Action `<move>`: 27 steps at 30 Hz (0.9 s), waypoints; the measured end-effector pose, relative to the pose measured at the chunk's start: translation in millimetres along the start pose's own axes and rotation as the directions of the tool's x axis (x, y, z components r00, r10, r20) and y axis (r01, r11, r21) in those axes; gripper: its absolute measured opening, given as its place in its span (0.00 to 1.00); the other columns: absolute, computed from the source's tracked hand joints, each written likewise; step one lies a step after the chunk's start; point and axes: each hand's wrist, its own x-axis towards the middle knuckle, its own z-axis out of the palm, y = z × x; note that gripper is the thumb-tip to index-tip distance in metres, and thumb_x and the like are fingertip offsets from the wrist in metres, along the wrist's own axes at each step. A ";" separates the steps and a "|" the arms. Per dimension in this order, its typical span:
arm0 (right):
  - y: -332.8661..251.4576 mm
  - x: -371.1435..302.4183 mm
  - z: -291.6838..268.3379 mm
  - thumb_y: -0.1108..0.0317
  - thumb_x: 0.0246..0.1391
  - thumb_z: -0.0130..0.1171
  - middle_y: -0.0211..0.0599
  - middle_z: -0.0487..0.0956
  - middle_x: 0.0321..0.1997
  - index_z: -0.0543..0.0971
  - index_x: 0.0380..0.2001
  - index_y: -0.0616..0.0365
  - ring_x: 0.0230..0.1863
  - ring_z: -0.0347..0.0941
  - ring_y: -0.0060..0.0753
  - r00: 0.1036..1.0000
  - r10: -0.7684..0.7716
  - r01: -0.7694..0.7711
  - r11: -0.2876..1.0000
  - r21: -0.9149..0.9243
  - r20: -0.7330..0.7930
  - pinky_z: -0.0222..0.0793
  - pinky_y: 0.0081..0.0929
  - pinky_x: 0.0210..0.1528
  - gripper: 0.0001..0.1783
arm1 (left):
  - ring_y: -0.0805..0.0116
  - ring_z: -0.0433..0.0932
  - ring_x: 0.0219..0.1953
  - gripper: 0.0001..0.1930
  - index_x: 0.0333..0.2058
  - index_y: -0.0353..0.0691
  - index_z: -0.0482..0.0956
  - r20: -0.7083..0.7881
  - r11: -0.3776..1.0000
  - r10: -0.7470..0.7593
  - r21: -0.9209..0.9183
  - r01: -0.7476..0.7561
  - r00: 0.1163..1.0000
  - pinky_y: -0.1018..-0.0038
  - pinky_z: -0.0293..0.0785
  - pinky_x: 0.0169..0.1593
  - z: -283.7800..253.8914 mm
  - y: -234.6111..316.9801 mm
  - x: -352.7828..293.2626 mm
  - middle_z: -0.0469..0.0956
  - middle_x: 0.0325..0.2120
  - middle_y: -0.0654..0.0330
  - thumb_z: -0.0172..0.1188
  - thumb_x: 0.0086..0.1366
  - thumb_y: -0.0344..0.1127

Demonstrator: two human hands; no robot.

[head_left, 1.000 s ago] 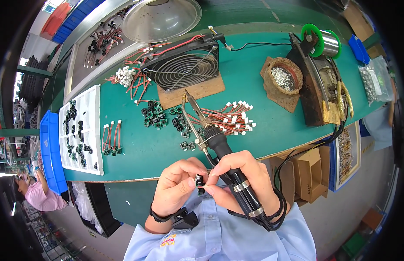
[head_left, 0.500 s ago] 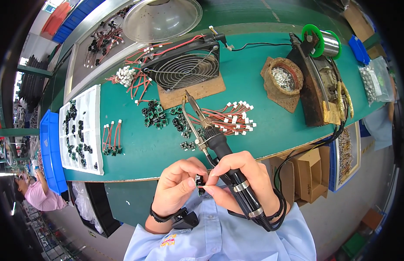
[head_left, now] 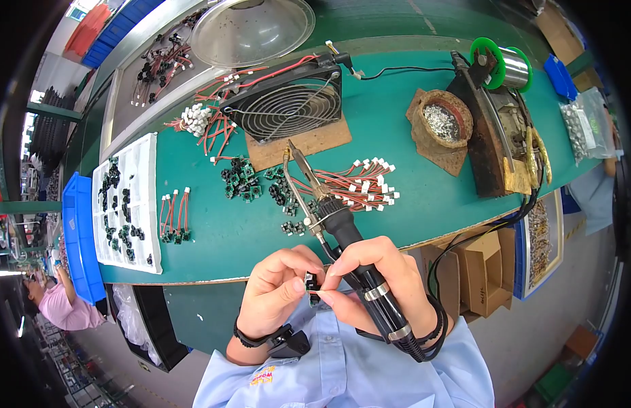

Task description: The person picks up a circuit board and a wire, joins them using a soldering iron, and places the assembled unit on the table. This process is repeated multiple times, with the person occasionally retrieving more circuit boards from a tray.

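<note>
My left hand (head_left: 278, 285) pinches a small black and green component (head_left: 312, 280) between thumb and fingers, just past the table's near edge. The soldering iron (head_left: 380, 299) rests in the grip of my right hand (head_left: 390, 279), its tip pointing up and away over the table with a thin metal feed tube beside it. My right thumb and forefinger also reach the component's side, where a thin reddish strand shows. Beyond the iron lie a bundle of red and black wires with white connectors (head_left: 366, 183) and a pile of small black and green components (head_left: 240, 178).
A black fan (head_left: 288, 102) stands on a wooden board behind the wires. At right are a bowl of metal bits (head_left: 441, 122), an iron stand (head_left: 488, 129) and a green solder spool (head_left: 512, 68). A white tray of components (head_left: 128, 217) and a blue bin (head_left: 81, 238) sit left.
</note>
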 end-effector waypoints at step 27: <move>0.8 1.2 -0.6 0.77 0.40 0.67 0.31 0.78 0.26 0.68 0.36 0.57 0.23 0.74 0.19 1.000 -0.005 0.005 1.000 -0.012 0.002 0.68 0.17 0.25 0.21 | 0.69 0.69 0.39 0.09 0.38 0.32 0.73 0.024 1.000 -0.015 -0.018 0.016 1.000 0.74 0.65 0.44 -2.0 1.8 1.0 0.72 0.36 0.55 0.54 0.62 0.31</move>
